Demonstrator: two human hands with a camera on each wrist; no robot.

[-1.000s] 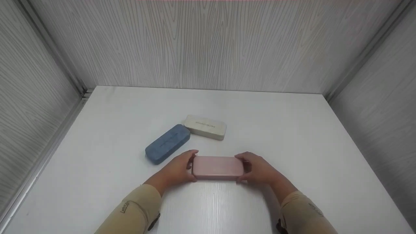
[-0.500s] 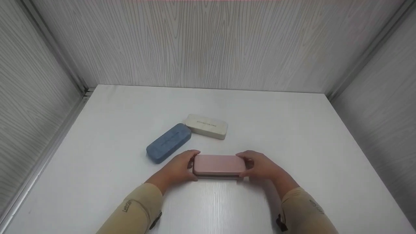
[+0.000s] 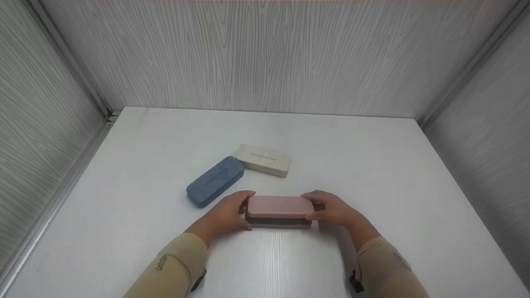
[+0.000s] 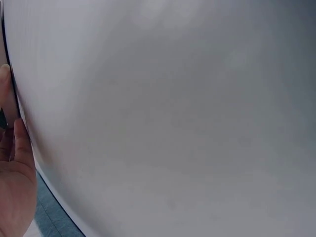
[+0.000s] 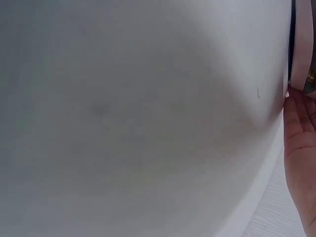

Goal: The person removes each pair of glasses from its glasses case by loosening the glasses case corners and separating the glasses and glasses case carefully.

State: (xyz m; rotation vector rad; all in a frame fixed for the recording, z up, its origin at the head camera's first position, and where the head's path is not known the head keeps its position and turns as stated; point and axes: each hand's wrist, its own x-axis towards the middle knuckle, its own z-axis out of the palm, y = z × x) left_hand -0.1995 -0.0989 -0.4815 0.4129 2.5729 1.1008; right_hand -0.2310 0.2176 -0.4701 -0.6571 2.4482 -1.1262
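A pink glasses case (image 3: 280,206) lies on the white table in the head view, its lid raised along the near edge so a dark gap shows above the base. My left hand (image 3: 227,213) grips its left end, thumb low at the front corner. At the right end, my right hand (image 3: 333,211) pinches the lid, with the thumb at its front corner and fingers behind. The right wrist view catches the pink case edge (image 5: 301,49) beside my fingers, with something small and gold-coloured inside. What else the case holds is hidden.
Behind the left hand lies a blue glasses case (image 3: 215,182), set diagonally. Its far end meets a cream glasses case (image 3: 263,160) with lettering on top. Wood-grain panels (image 3: 265,58) enclose the white table (image 3: 372,165) at the back and sides.
The pink case's lid has come up at its near edge, opening a widening dark gap. My right thumb has risen with the lid; my left hand stays at the left end.
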